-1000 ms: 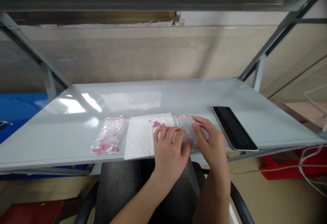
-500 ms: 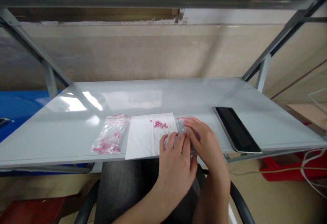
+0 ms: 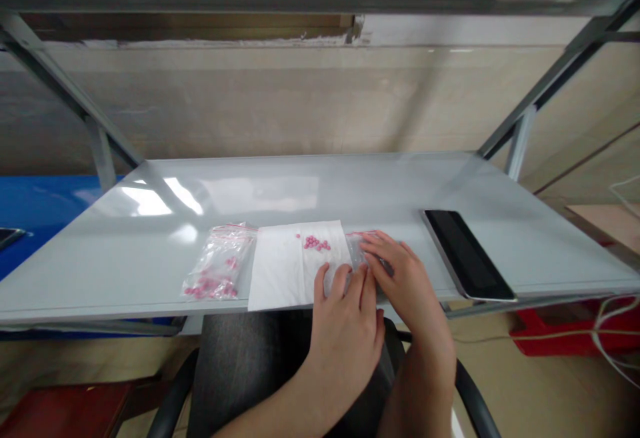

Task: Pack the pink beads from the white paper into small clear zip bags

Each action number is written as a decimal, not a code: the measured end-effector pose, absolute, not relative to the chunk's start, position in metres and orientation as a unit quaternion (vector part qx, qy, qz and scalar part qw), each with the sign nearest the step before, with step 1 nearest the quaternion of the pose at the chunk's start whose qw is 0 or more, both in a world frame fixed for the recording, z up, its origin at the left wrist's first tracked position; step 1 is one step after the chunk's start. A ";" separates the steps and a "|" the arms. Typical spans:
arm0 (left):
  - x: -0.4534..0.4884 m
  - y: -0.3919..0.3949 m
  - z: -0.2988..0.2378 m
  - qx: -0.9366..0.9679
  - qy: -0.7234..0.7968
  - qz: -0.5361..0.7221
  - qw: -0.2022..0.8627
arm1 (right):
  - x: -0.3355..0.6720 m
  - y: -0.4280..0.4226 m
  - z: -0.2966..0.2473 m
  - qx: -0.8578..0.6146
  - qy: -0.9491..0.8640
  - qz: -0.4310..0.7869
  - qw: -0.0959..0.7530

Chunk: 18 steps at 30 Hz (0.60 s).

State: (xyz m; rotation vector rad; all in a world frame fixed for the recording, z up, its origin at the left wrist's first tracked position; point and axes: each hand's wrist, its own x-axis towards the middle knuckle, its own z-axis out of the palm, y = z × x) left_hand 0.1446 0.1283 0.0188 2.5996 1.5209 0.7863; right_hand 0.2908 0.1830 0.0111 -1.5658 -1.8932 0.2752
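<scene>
As the left hand (image 3: 345, 335) and right hand (image 3: 407, 285) close together on a clear zip bag (image 3: 355, 250), lower centre, beside white paper (image 3: 277, 278), whether they clamp it cannot be told.

The pale shelf top (image 3: 300, 191) is showing a smooth, glossy finish, and the dark glass of a tablet (image 3: 467, 255) is gleaming at right. A clear plastic zip bag (image 3: 220, 261) at left and another (image 3: 356, 250) at right are shining with crinkles, while the white paper sheet (image 3: 277, 275) between them is looking matt.

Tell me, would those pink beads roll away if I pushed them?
Probably yes: the pink beads look small and round, so they may roll easily. The white paper under them looks flat, with no edge to stop them.
</scene>
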 end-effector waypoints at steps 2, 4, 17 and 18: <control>0.144 0.128 0.019 0.840 0.485 0.245 -0.001 | 0.291 0.184 0.011 -0.599 -0.725 0.102 0.325; 0.143 0.127 0.019 0.844 0.481 0.237 -0.019 | 0.291 0.184 0.011 -0.601 -0.726 0.096 0.321; 0.142 0.123 0.015 0.851 0.472 0.209 -0.094 | 0.293 0.183 0.006 -0.602 -0.739 0.047 0.298; 0.142 0.123 0.015 0.851 0.472 0.209 -0.095 | 0.292 0.182 0.006 -0.611 -0.736 0.042 0.288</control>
